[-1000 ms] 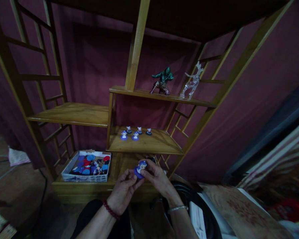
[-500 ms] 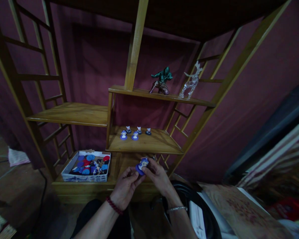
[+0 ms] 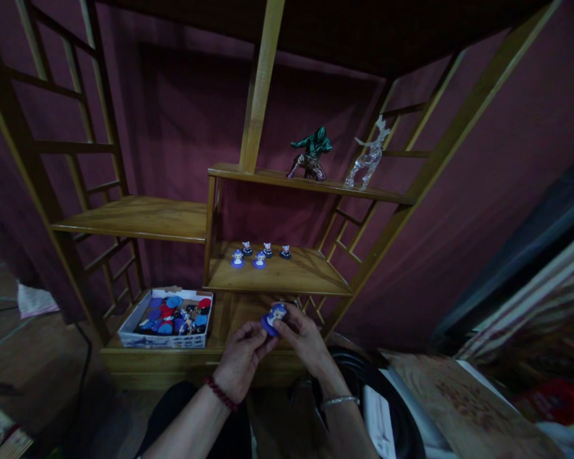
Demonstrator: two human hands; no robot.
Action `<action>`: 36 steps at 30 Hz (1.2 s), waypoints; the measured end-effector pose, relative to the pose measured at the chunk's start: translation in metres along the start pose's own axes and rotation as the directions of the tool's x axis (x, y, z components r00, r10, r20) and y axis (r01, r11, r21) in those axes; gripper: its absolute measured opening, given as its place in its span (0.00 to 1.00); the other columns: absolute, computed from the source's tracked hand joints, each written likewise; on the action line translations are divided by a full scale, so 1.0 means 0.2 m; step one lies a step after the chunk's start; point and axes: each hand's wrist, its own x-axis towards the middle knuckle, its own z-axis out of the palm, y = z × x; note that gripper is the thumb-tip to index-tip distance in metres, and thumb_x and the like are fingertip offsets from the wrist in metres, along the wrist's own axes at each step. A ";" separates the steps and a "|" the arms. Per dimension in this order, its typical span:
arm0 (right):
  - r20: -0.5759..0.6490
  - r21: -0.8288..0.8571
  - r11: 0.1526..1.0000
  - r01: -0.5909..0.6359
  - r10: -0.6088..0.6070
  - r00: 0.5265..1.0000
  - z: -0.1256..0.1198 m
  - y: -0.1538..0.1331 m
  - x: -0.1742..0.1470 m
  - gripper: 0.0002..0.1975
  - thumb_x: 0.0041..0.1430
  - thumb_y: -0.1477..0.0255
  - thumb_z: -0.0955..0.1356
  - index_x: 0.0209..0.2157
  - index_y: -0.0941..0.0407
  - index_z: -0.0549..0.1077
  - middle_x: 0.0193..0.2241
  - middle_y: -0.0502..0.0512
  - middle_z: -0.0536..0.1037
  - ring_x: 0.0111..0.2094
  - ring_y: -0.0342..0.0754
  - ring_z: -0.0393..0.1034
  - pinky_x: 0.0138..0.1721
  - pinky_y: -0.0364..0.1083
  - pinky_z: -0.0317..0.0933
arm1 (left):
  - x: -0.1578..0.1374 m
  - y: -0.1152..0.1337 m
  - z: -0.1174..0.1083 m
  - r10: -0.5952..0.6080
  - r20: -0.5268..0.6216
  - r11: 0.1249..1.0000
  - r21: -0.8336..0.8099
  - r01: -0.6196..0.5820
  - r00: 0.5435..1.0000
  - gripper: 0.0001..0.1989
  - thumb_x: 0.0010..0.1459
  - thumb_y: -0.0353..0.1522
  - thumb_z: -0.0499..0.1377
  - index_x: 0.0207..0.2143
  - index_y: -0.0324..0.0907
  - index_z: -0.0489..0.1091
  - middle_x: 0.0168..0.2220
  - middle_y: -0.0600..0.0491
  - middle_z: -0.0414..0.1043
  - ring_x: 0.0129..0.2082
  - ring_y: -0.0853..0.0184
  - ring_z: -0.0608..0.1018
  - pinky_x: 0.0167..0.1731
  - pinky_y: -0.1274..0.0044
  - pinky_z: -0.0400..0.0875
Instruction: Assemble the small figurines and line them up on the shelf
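Both hands pinch one small figure on a blue base [image 3: 272, 317], low in front of the wooden shelf [image 3: 277, 274]: the left hand [image 3: 242, 358] closes on the base, the right hand [image 3: 303, 338] on the figure. On the shelf stand five small figures [image 3: 261, 254]. Left of it lies a white box [image 3: 165, 319] of blue and red pieces. Compared with one second ago, the figure sits slightly higher and nearer the shelf.
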 end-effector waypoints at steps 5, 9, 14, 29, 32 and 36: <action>0.004 0.004 1.000 0.010 -0.010 1.000 0.00 -0.01 0.00 0.17 0.49 0.67 0.66 0.42 0.55 0.66 0.37 0.52 0.72 0.40 0.46 0.67 0.44 0.45 0.60 | 0.00 0.00 0.01 0.013 -0.006 1.000 -0.013 -0.013 1.000 0.06 0.38 0.26 0.65 0.21 0.37 0.69 0.27 0.53 0.71 0.34 0.69 0.73 0.43 0.73 0.66; 0.002 0.000 1.000 0.014 -0.014 1.000 -0.01 -0.02 0.00 0.16 0.49 0.67 0.67 0.42 0.54 0.66 0.36 0.52 0.73 0.40 0.46 0.67 0.44 0.45 0.60 | 0.01 0.00 0.01 0.017 0.008 1.000 -0.003 -0.017 1.000 0.07 0.38 0.26 0.65 0.21 0.36 0.69 0.26 0.54 0.70 0.33 0.70 0.73 0.43 0.73 0.66; 0.000 0.012 1.000 0.009 -0.009 1.000 -0.01 -0.01 0.00 0.17 0.49 0.66 0.67 0.42 0.54 0.66 0.37 0.52 0.72 0.40 0.47 0.67 0.44 0.46 0.60 | 0.01 0.00 0.02 0.010 0.019 1.000 0.003 -0.010 1.000 0.06 0.39 0.26 0.64 0.21 0.36 0.68 0.26 0.54 0.70 0.33 0.70 0.72 0.44 0.73 0.65; -0.107 0.024 0.999 0.024 -0.022 0.994 -0.08 0.05 0.03 0.19 0.48 0.64 0.67 0.43 0.54 0.67 0.38 0.52 0.72 0.41 0.47 0.65 0.45 0.46 0.58 | 0.05 0.00 0.09 -0.009 0.119 1.000 -0.006 0.010 0.993 0.03 0.41 0.24 0.61 0.23 0.36 0.70 0.30 0.50 0.72 0.37 0.67 0.72 0.47 0.70 0.62; -0.118 0.015 1.000 0.015 -0.013 0.993 -0.10 0.04 0.04 0.20 0.47 0.63 0.68 0.43 0.55 0.67 0.37 0.52 0.73 0.40 0.48 0.66 0.44 0.46 0.59 | 0.06 0.00 0.10 -0.033 0.131 0.999 0.024 0.030 0.991 0.04 0.41 0.24 0.61 0.25 0.36 0.71 0.31 0.49 0.72 0.37 0.66 0.72 0.46 0.71 0.62; -0.125 0.025 1.000 0.006 -0.003 0.992 -0.12 0.04 0.06 0.21 0.46 0.62 0.68 0.42 0.55 0.67 0.36 0.53 0.73 0.39 0.47 0.66 0.42 0.46 0.60 | 0.07 0.00 0.11 -0.034 0.124 0.999 0.024 0.032 0.992 0.07 0.41 0.24 0.60 0.28 0.36 0.72 0.34 0.48 0.73 0.38 0.65 0.72 0.46 0.70 0.62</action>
